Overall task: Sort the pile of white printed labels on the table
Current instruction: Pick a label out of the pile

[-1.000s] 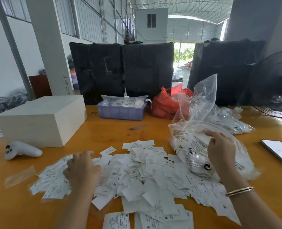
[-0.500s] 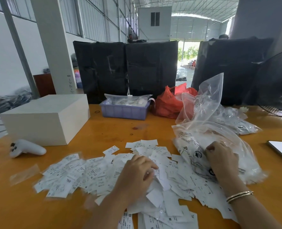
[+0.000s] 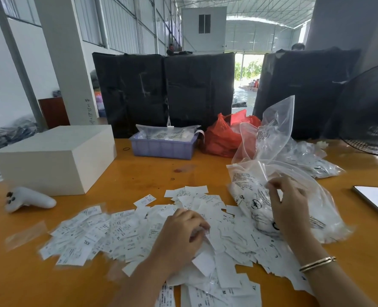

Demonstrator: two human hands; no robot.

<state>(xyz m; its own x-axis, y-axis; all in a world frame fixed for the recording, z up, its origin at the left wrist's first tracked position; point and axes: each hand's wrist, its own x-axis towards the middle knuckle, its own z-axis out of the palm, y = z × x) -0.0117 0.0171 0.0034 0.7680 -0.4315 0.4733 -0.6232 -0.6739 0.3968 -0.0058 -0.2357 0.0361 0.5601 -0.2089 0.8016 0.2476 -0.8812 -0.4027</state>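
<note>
Loose heap of small white printed paper labels (image 3: 152, 231), spread across the near middle of the orange-brown wooden table (image 3: 139, 171), some reaching the near edge. Left hand (image 3: 181, 238) in the middle of the heap, fingers curled down into it, grip clamped on a few labels. Right hand (image 3: 291, 209) at the heap's right edge, fingers bent and pinching the film of a crumpled clear plastic bag with black print (image 3: 261, 196), which overlaps the labels there and blocks that side. Thin gold bangle (image 3: 317, 264) on the right wrist. More clear printed bags (image 3: 312, 160) piled behind it. Red plastic bag (image 3: 223, 138) farther back, just beside a lilac plastic crate (image 3: 161, 148) filled with clear packets. White rectangular box (image 3: 55, 156) at far left; white handheld controller (image 3: 28, 199) in front of it, well apart from the labels. Flat phone with pale screen (image 3: 376, 201) near the right edge. Black wrapped bales (image 3: 165, 94) along the table's far side; black fan grille (image 3: 369, 111) at right.
</note>
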